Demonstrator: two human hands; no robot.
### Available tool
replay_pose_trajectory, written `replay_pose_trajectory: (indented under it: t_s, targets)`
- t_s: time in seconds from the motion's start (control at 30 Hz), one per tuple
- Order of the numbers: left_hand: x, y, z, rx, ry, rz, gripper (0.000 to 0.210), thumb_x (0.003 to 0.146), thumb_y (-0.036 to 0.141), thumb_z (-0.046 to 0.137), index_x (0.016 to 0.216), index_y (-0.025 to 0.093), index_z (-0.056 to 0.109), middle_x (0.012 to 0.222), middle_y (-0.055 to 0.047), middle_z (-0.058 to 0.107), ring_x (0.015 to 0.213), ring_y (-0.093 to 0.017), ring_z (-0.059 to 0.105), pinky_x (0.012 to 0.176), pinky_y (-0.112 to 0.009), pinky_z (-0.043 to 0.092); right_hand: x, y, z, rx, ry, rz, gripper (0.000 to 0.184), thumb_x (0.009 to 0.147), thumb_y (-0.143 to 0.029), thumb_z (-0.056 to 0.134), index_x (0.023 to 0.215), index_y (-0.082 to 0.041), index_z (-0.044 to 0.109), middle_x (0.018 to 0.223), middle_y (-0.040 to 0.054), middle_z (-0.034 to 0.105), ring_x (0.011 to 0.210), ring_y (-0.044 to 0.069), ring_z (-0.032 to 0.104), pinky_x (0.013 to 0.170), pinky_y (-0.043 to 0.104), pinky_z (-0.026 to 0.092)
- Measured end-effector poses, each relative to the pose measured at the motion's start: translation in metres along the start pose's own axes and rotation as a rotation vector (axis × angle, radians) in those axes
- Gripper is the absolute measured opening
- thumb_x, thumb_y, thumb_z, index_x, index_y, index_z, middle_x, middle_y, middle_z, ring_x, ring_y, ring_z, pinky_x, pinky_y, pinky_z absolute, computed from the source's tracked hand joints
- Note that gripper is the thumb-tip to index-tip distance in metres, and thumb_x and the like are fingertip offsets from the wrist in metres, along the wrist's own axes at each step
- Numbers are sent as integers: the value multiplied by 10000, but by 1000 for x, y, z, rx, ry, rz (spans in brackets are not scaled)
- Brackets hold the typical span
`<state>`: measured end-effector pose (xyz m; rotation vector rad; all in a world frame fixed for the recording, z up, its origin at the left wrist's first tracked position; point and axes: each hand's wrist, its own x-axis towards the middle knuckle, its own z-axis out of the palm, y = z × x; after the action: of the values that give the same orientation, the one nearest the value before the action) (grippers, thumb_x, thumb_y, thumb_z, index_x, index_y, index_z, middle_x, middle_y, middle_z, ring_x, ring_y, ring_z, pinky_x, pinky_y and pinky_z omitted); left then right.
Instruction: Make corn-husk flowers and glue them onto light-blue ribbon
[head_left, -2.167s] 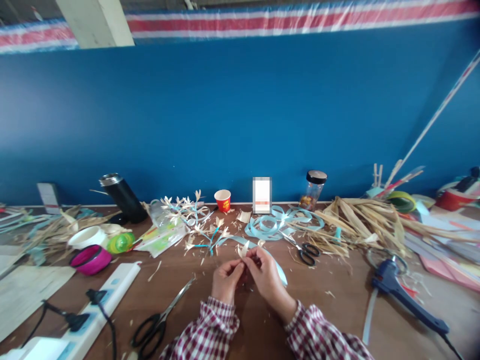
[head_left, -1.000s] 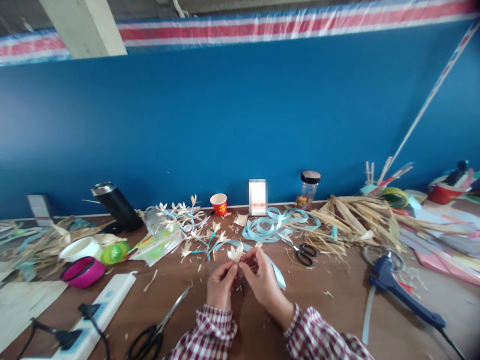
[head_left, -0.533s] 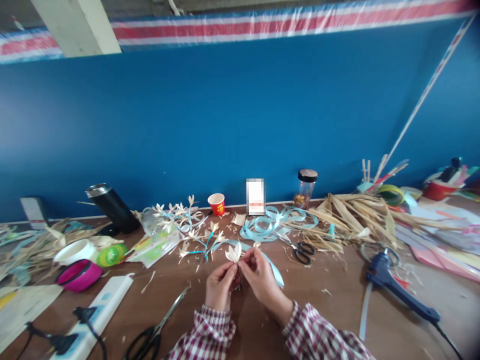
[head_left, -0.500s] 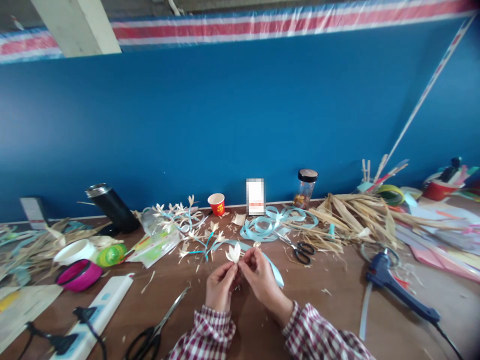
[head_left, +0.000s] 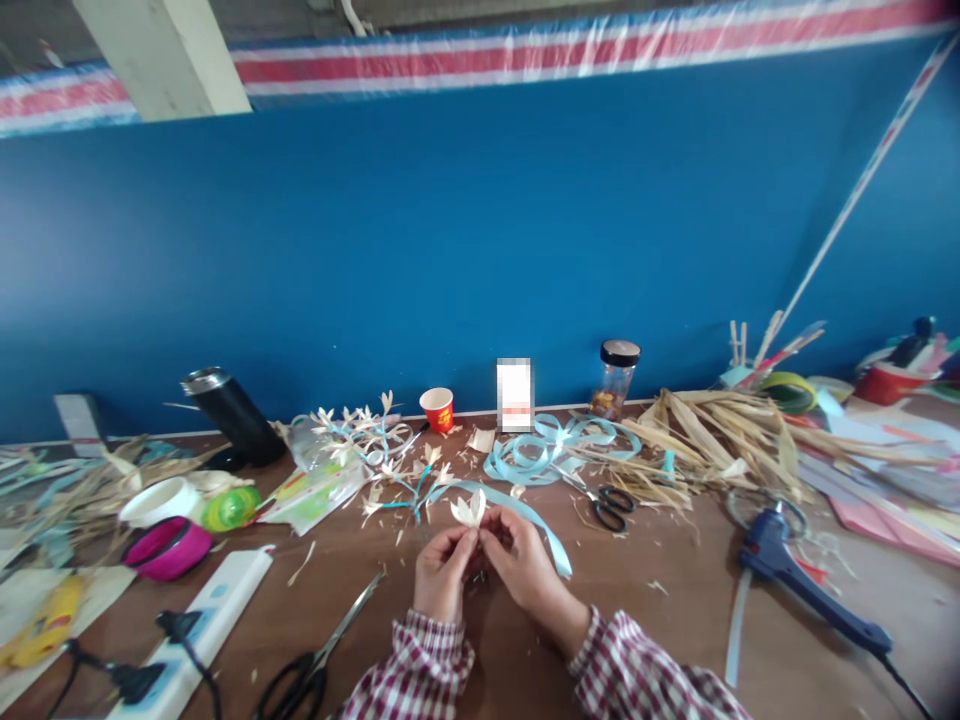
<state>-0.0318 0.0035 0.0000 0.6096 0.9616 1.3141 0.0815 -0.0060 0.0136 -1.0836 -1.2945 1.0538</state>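
Observation:
A small cream husk flower (head_left: 469, 508) with pointed petals stands upright between my fingertips, over the near middle of the table. My left hand (head_left: 441, 572) pinches its base from the left. My right hand (head_left: 531, 568) is closed at the same base, thumb and forefinger together; the very bottom of the flower is hidden by the fingers. Just beyond my hands lie a blue-stemmed spray of husk flowers (head_left: 417, 487) and a light blue ribbon (head_left: 551, 545), whose strip passes behind my right hand.
Large scissors (head_left: 322, 655) lie left of my hands, beside a power strip (head_left: 202, 630). At right are a blue glue gun (head_left: 814, 590), small scissors (head_left: 611, 507) and dried corn husks (head_left: 697, 440). A red paper cup (head_left: 437, 410), a jar (head_left: 617, 378) and a black flask (head_left: 236, 415) stand along the back.
My right fingers have come in closer to the flower's base, and its petals look spread a little wider. The whole view has shifted slightly.

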Motion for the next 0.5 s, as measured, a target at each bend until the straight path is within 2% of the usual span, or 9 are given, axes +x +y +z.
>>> replay_pose_trajectory:
  t_s: [0.27,0.5]
  targets:
    - [3,2,3,-15,70,-63,313,431,279,844,651,118,689,533,-20,665,448,-94,578,456,-181,469,0,-2,2,119,35,38,84,779,-242,551,829,-183,583,720,7,612,655,151,575,601,257,473]
    - [-1,4,2,-5,42,-44,285,498,279,823,683,117,678,547,-6,652,458,-76,559,441,-161,442,0,-1,3,148,0,28,108,784,-218,544,882,-194,581,758,17,626,656,153,584,608,268,485]
